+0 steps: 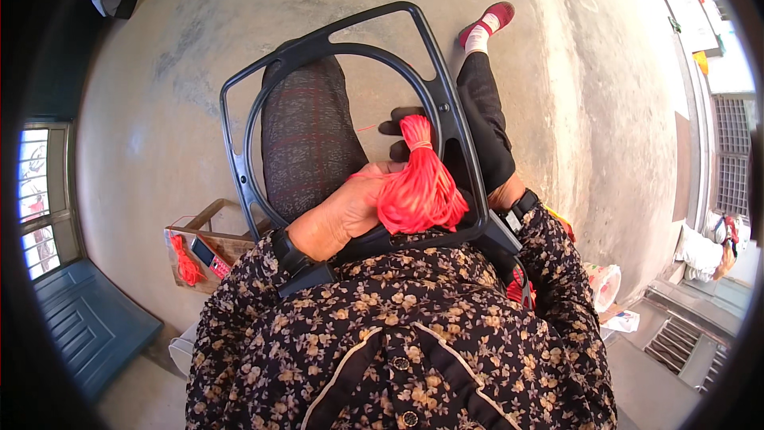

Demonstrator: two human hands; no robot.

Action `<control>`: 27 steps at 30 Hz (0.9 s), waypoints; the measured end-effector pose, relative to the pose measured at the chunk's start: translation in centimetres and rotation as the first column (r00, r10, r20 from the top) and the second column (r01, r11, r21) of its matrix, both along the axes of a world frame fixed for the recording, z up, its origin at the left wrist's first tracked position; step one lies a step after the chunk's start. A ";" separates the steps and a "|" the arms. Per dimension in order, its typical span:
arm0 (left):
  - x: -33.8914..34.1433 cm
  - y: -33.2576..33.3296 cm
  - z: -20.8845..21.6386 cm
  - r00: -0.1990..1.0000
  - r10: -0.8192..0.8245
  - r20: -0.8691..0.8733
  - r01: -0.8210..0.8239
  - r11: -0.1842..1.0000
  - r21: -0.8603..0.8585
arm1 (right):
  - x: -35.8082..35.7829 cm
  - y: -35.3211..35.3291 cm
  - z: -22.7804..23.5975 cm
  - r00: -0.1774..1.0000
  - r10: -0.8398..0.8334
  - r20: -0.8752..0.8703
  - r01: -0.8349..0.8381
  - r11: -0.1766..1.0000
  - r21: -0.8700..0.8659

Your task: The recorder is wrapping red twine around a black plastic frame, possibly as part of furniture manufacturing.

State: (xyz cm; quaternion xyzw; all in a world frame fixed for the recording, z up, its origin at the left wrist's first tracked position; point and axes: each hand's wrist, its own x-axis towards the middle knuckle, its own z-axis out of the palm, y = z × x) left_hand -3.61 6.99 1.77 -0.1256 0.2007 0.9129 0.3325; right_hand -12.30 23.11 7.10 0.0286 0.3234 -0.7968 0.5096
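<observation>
A black chair-back-like frame [410,9] with a large round opening lies tilted across my lap. Over its right part hangs a bundle of red cord [420,195], tied near its top. My left hand [350,207], bare, grips the bundle's left side; its fingertips are partly hidden by the cord. From the right, my right hand [404,131] reaches past the frame's side bar, in a black glove. Its visible fingers are apart beside the bundle's tied top, while the palm is mostly hidden behind cord and frame. A thin red strand shows left of those fingers.
At my left, a wooden stool or crate [211,227] bears another red cord bundle [185,261] and a phone-like device [209,256]. A blue panelled chair [95,326] stands farther left. Below my right forearm, more red cord [519,288] shows, with a pale round container [605,283] farther right.
</observation>
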 end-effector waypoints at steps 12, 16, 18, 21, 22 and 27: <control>-0.7 -0.2 0.8 0.995 0.082 -0.055 -0.094 0.959 -0.268 | 2.4 4.5 -3.7 0.844 0.288 -0.452 0.083 0.763 0.641; -0.6 -0.5 0.4 0.998 0.051 -0.036 -0.060 0.944 -0.324 | 4.9 5.5 -3.2 0.941 0.011 -0.337 0.221 0.735 0.641; -0.6 -0.7 0.3 0.998 0.048 -0.047 -0.060 0.947 -0.315 | 5.2 8.7 -4.8 0.907 -0.364 -0.210 0.420 0.767 0.486; -0.4 -1.3 0.1 0.996 0.070 -0.048 -0.082 0.939 -0.334 | 6.8 13.6 -6.2 0.700 -0.531 -0.477 0.711 0.573 0.407; -0.5 -1.3 0.1 0.997 0.067 -0.042 -0.078 0.934 -0.348 | 6.6 15.9 -6.5 0.716 -0.574 -0.396 0.698 0.602 0.389; -0.7 -1.1 0.8 0.993 0.113 -0.022 -0.114 0.942 -0.316 | 5.9 25.6 -10.4 0.835 -0.526 -0.159 0.539 0.729 0.422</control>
